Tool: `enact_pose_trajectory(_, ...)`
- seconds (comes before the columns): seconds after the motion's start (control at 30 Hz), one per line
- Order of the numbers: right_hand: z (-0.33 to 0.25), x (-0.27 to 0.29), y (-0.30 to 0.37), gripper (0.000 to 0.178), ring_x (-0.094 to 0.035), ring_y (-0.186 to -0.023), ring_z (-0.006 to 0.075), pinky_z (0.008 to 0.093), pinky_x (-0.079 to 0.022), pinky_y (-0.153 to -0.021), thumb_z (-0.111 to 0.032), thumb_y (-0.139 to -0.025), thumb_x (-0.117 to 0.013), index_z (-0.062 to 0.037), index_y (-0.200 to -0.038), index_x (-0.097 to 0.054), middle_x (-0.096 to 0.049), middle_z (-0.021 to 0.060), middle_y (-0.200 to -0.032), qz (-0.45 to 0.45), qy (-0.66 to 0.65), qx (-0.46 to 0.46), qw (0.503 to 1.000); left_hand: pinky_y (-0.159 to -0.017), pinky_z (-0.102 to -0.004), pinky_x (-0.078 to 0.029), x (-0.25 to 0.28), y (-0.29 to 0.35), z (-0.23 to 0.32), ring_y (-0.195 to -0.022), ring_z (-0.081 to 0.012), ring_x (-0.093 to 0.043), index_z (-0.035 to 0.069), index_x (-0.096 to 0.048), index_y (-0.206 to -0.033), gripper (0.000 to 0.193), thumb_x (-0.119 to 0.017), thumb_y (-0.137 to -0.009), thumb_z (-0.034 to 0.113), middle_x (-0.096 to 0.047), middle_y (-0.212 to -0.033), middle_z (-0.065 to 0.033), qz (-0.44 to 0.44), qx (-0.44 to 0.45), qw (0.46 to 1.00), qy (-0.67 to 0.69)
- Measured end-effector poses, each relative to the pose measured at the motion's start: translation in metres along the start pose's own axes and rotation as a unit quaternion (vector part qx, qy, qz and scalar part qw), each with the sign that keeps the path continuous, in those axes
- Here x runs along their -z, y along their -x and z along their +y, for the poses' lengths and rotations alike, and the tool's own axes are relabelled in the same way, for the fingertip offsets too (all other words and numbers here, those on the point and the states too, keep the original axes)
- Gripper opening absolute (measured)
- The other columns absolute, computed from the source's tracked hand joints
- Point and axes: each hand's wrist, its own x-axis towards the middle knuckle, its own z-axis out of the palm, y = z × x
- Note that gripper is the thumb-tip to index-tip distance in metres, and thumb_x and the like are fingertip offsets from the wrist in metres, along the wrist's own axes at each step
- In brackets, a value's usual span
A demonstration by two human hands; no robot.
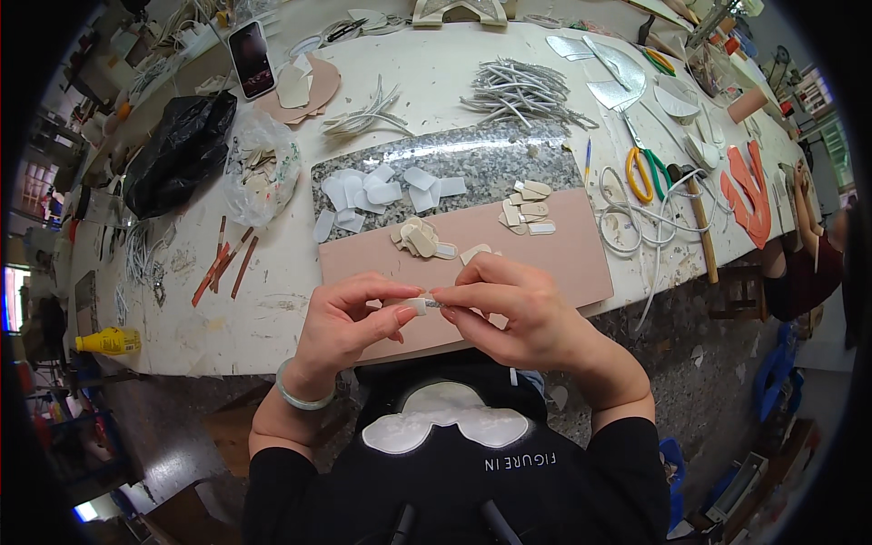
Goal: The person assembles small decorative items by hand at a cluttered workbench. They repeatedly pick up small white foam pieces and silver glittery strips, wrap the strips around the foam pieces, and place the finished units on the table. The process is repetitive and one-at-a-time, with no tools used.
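Both of my hands meet above a pink board (563,245). A small pale tab with a silvery strip (421,306) lies between them. My left hand (350,318) pinches its pale end between thumb and fingers. My right hand (513,304) pinches the silvery end from the other side; the fingertips hide part of it. Just beyond them lie a pile of beige rounded tabs (418,238) and another group of beige tabs (527,213). White translucent tabs (383,193) are scattered farther off, on a grey speckled slab (490,154) next to the pink board.
A bundle of silver cords (518,91) lies at the back. On the right are green-and-orange-handled scissors (640,173), a white cord (619,241) and a wooden-handled hammer (704,227). Left: plastic bags (262,168), reddish strips (221,262), a yellow bottle (109,341). A phone (252,59) stands far left.
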Motion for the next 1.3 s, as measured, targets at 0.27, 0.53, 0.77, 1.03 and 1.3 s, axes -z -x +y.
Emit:
enact_pose_trajectory(0.27,0.001,0.001,-0.001,0.017,-0.058,-0.063,0.0189,0.0312,-0.047,-0.056,-0.003,-0.082,-0.066,-0.0039,-0.099,-0.069,-0.059,0.0074,-0.081,-0.018,-0.047,-0.015,0.999,-0.06,-0.0235,-0.057,0.001,-0.002,0.001,-0.079,-0.0115,-0.063,-0.004,-0.067,-0.106,0.022,-0.067,-0.084,0.0,-0.065,-0.095,-0.0097,-0.011,0.015,1.0,0.003)
enact_pose_trajectory(0.53,0.002,0.002,-0.001,0.021,-0.054,-0.064,0.0111,0.0248,-0.043,-0.054,0.003,-0.08,-0.067,-0.0029,-0.1,-0.071,-0.059,0.0054,-0.08,-0.034,-0.088,-0.026,0.995,-0.061,-0.0241,-0.057,0.002,0.0,0.002,-0.077,-0.0103,-0.063,-0.005,-0.065,-0.106,0.021,-0.066,-0.088,0.006,-0.066,-0.095,-0.0088,-0.031,0.05,0.998,0.017)
enact_pose_trajectory(0.77,0.007,0.002,-0.001,0.019,-0.053,-0.063,0.0099,0.024,-0.04,-0.052,0.001,-0.08,-0.068,-0.0023,-0.098,-0.071,-0.06,0.0047,-0.079,-0.038,-0.12,-0.026,0.992,-0.061,-0.0238,-0.056,0.001,0.002,-0.002,-0.071,-0.0091,-0.061,-0.004,-0.063,-0.101,0.018,-0.064,-0.091,0.01,-0.062,-0.086,-0.005,-0.031,0.073,0.997,0.024)
enact_pose_trajectory(1.03,0.005,0.004,-0.005,0.017,-0.055,-0.065,0.0115,0.0249,-0.041,-0.052,-0.008,-0.081,-0.071,-0.0024,-0.097,-0.07,-0.06,0.0035,-0.078,-0.089,-0.09,-0.068,0.99,-0.062,-0.0214,-0.055,-0.003,0.006,-0.008,-0.073,-0.0073,-0.06,-0.004,-0.061,-0.102,0.018,-0.061,-0.093,0.011,-0.061,-0.09,-0.0043,-0.016,0.052,0.998,-0.016)
enact_pose_trajectory(1.3,0.015,-0.009,-0.006,0.011,-0.057,-0.065,0.02,0.0307,-0.045,-0.056,-0.011,-0.082,-0.07,-0.0015,-0.084,-0.065,-0.059,0.0077,-0.078,-0.086,-0.081,-0.058,0.991,-0.064,-0.0217,-0.054,-0.001,0.009,-0.007,-0.072,-0.0084,-0.06,-0.003,-0.062,-0.11,0.022,-0.059,-0.094,0.011,-0.062,-0.09,-0.0063,-0.023,0.03,0.996,-0.083)
